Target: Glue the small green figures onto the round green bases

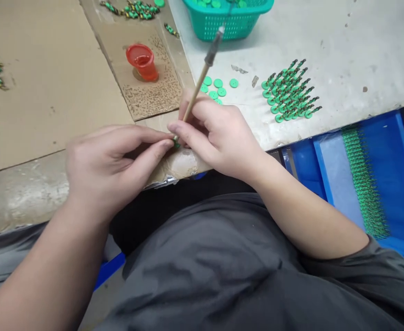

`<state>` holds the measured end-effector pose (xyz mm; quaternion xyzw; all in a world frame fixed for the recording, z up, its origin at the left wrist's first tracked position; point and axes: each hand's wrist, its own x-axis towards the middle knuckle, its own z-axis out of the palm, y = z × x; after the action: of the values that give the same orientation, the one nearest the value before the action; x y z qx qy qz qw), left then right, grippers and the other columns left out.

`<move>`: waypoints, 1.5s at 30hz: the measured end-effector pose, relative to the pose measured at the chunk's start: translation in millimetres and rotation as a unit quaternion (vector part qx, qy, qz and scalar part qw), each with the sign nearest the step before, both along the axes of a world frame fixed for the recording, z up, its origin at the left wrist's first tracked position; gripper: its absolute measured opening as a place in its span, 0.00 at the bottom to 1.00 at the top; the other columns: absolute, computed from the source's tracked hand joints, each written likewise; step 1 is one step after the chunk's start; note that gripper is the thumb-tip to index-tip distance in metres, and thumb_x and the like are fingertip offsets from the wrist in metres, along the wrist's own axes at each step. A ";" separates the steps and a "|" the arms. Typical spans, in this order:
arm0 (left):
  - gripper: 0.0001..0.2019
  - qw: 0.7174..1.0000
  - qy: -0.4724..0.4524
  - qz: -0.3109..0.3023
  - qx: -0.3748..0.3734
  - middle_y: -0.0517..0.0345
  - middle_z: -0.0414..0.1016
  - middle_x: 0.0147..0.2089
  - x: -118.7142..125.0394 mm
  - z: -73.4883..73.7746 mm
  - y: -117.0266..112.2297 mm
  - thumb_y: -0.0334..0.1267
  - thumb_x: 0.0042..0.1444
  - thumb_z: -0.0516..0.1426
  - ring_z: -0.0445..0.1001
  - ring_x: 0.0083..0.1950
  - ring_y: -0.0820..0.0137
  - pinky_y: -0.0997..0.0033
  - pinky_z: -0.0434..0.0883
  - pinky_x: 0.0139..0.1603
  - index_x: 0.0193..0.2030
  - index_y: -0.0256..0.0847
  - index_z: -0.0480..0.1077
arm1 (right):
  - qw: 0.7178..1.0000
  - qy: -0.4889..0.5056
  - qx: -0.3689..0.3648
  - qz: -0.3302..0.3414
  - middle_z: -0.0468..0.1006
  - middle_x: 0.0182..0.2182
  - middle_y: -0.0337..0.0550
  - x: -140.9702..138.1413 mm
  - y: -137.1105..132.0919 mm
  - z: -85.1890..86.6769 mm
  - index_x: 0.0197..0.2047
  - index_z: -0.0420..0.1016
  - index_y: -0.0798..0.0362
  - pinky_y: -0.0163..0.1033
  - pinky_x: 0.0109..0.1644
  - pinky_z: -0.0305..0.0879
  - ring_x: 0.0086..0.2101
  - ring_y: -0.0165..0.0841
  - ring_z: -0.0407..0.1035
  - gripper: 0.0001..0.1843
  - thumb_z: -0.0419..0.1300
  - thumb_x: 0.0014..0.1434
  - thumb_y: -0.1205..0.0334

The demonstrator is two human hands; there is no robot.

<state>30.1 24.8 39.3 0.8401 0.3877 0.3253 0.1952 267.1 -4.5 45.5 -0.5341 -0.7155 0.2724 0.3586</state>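
Observation:
At the table's front edge my left hand (107,163) pinches a small green piece (176,144) between thumb and forefinger. Most of that piece is hidden by the fingertips. My right hand (222,133) is closed around a thin wooden stick (197,89), held like a pen. The stick slants upward to a dark end with a pale tip, and its lower end meets the green piece. Just beyond my right hand lie several loose green discs (217,83) with small holes. A red cup (143,61) stands on speckled cardboard beyond my left hand.
A teal basket (227,26) of green discs stands at the back. To the right are rows of green discs with dark twisted stems (290,94). Green-and-dark figures (138,10) lie on the cardboard. Below the table, a blue bin (395,174) holds more stemmed discs.

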 end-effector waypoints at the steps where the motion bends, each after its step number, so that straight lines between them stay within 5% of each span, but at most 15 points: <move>1: 0.08 1.000 0.000 0.003 0.003 0.64 0.94 0.49 0.3 -0.4 -0.5 0.46 0.78 0.70 0.91 0.48 0.71 0.74 0.80 0.53 0.51 0.47 0.91 | 1.000 0.000 -0.004 0.006 0.89 0.47 0.39 -2.1 2.2 -0.6 0.42 0.74 0.45 0.38 0.58 0.81 0.49 0.35 0.85 0.16 0.68 0.85 0.54; 6: 0.09 1.000 -0.004 0.015 -0.005 0.66 0.93 0.46 0.9 -0.1 -3.2 0.47 0.79 0.69 0.89 0.45 0.73 0.75 0.77 0.50 0.51 0.48 0.91 | 1.000 -0.015 -0.024 0.010 0.91 0.50 0.40 -2.2 3.5 2.9 0.41 0.72 0.44 0.40 0.60 0.83 0.54 0.39 0.86 0.17 0.69 0.85 0.55; 15: 0.10 0.999 0.004 0.026 -0.019 0.63 0.93 0.48 -0.2 0.8 -4.3 0.48 0.78 0.69 0.89 0.47 0.72 0.74 0.77 0.51 0.52 0.47 0.91 | 0.998 0.057 -0.002 0.027 0.92 0.49 0.28 1.6 12.8 -12.0 0.37 0.76 0.45 0.34 0.58 0.81 0.57 0.34 0.88 0.18 0.73 0.80 0.57; 19: 0.10 0.999 0.002 0.029 -0.021 0.63 0.93 0.47 0.3 1.4 -5.3 0.48 0.78 0.69 0.89 0.47 0.71 0.74 0.77 0.51 0.52 0.47 0.91 | 0.999 0.028 0.003 0.040 0.92 0.46 0.31 -0.5 12.4 -8.8 0.36 0.77 0.44 0.35 0.63 0.81 0.62 0.37 0.87 0.18 0.73 0.81 0.57; 24: 0.10 1.000 -0.009 0.015 -0.004 0.65 0.91 0.42 0.8 1.6 -2.2 0.46 0.78 0.68 0.86 0.41 0.75 0.77 0.75 0.46 0.46 0.46 0.91 | 0.996 -0.037 0.008 0.081 0.91 0.52 0.39 -5.1 5.9 1.7 0.47 0.79 0.44 0.43 0.67 0.82 0.59 0.42 0.87 0.10 0.64 0.86 0.55; 30: 0.09 0.998 -0.016 0.026 -0.049 0.64 0.93 0.46 2.1 3.4 -0.7 0.50 0.75 0.70 0.89 0.45 0.69 0.71 0.80 0.51 0.47 0.51 0.92 | 0.992 0.108 -0.015 -0.057 0.88 0.43 0.41 3.6 -9.6 -8.5 0.49 0.73 0.46 0.42 0.56 0.86 0.44 0.37 0.88 0.13 0.60 0.89 0.50; 33: 0.09 0.998 -0.020 0.033 -0.048 0.63 0.93 0.46 3.1 4.4 -2.4 0.49 0.75 0.70 0.90 0.45 0.69 0.71 0.81 0.50 0.46 0.51 0.92 | 0.985 0.160 -0.010 -0.063 0.88 0.42 0.40 9.8 -18.7 -13.7 0.53 0.74 0.45 0.43 0.55 0.87 0.44 0.37 0.89 0.11 0.60 0.89 0.49; 39: 0.10 0.999 -0.019 0.031 -0.037 0.63 0.93 0.45 4.8 6.0 -3.5 0.49 0.76 0.69 0.88 0.43 0.70 0.71 0.79 0.49 0.45 0.49 0.91 | 0.998 0.052 -0.015 -0.042 0.86 0.42 0.45 7.4 -27.5 -2.0 0.40 0.74 0.42 0.46 0.51 0.88 0.42 0.41 0.85 0.17 0.63 0.86 0.53; 45: 0.09 1.000 -0.023 -0.005 -0.019 0.65 0.92 0.43 3.3 4.7 -1.6 0.44 0.78 0.69 0.84 0.41 0.76 0.74 0.74 0.45 0.46 0.47 0.89 | 0.999 -0.004 0.037 0.016 0.88 0.47 0.44 -2.5 -19.8 -3.9 0.48 0.81 0.45 0.47 0.59 0.84 0.46 0.41 0.85 0.15 0.57 0.88 0.53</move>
<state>33.4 23.2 44.0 0.8303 0.3852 0.3363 0.2217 264.6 -24.3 41.5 -0.5099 -0.7353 0.2492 0.3705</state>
